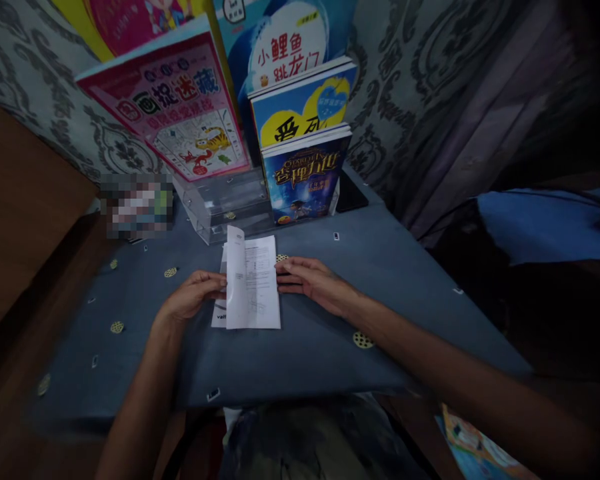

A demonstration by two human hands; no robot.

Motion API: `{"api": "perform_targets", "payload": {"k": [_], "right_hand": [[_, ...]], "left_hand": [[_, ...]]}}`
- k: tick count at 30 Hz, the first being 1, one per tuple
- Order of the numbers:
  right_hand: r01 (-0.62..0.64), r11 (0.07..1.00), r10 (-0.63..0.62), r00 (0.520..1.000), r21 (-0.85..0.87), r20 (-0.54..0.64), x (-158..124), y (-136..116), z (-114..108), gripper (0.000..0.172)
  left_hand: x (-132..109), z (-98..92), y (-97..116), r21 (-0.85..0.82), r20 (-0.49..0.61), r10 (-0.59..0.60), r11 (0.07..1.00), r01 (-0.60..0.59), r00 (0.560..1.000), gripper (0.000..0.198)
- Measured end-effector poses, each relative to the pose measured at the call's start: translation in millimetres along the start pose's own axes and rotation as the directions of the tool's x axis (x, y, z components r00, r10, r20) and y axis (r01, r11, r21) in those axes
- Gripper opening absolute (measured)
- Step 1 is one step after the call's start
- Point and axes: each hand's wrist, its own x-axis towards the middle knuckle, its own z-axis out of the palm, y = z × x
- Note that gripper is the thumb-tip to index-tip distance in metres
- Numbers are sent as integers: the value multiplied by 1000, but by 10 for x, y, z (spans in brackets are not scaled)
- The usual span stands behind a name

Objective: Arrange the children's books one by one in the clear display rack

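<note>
A white printed booklet point(263, 287) lies on the cloth-covered table in front of me, with one page point(236, 287) standing partly turned up along its left side. Part of a cover with dark lettering shows beneath that page at the lower left. My left hand point(193, 293) has its fingers pressed together at the booklet's left edge, pinching it. At the right edge, my right hand point(315, 283) has its fingers stretched out and a little apart, the tips touching or very close to the paper. The print is too small to read.
Behind the booklet stands a clear plastic book rack point(220, 210) with several children's books, among them a pink one point(180, 107) and a dark blue one point(303, 180). A dark flat object point(353, 193) lies right of it. A blurred-out item point(137, 207) sits at the left.
</note>
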Motion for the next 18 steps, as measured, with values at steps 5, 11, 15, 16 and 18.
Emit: {"api": "perform_targets", "payload": {"k": [5, 11, 15, 16, 18], "right_hand": [[-8, 1000, 8, 1000, 4, -19, 17, 25, -20, 14], [-2, 1000, 2, 1000, 1, -25, 32, 59, -45, 16], [7, 1000, -8, 1000, -21, -31, 42, 88, -67, 18], [9, 1000, -10, 999, -26, -37, 41, 92, -68, 18], [10, 999, -12, 998, -41, -56, 34, 90, -60, 18]], "left_hand": [[-29, 22, 22, -53, 51, -15, 998, 18, 999, 29], [94, -3, -149, 90, -213, 71, 995, -53, 975, 36], [203, -46, -246, 270, -354, 195, 958, -99, 915, 35], [217, -54, -247, 268, -357, 190, 959, -95, 914, 35], [233, -69, -228, 217, -355, 149, 973, -74, 923, 36]]}}
